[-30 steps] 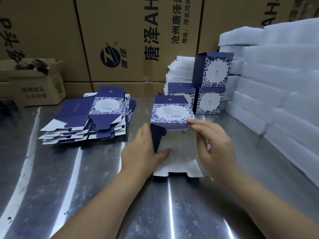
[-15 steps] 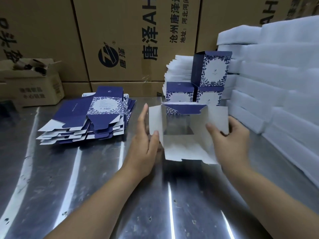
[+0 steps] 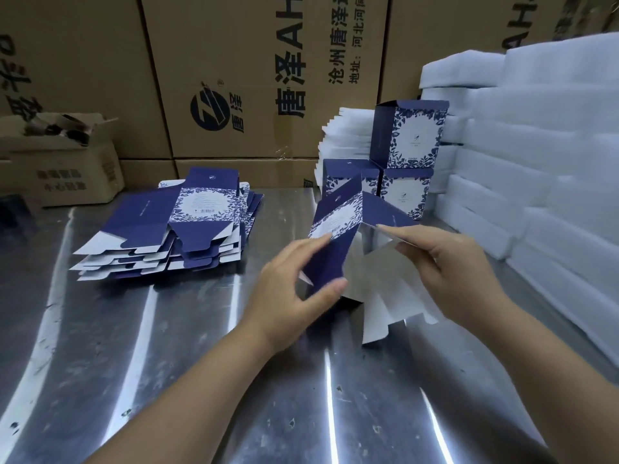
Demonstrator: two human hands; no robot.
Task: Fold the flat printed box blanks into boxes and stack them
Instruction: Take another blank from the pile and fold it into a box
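Head view is showing both hands working a half-opened box blank (image 3: 338, 236) just above the metal table (image 3: 134, 363), near the middle. The left hand (image 3: 294, 289) is gripping the blank's dark blue panel, with the thumb curled against its near edge and the fingers reaching up to the printed face. The right hand (image 3: 449, 272) is pinching the edge of the right panel between thumb and curled fingers. Flat blanks (image 3: 174, 229) are lying stacked at the far left. Folded boxes (image 3: 412, 139) are standing stacked behind the hands, beside white foam sheets (image 3: 536, 162) on the right.
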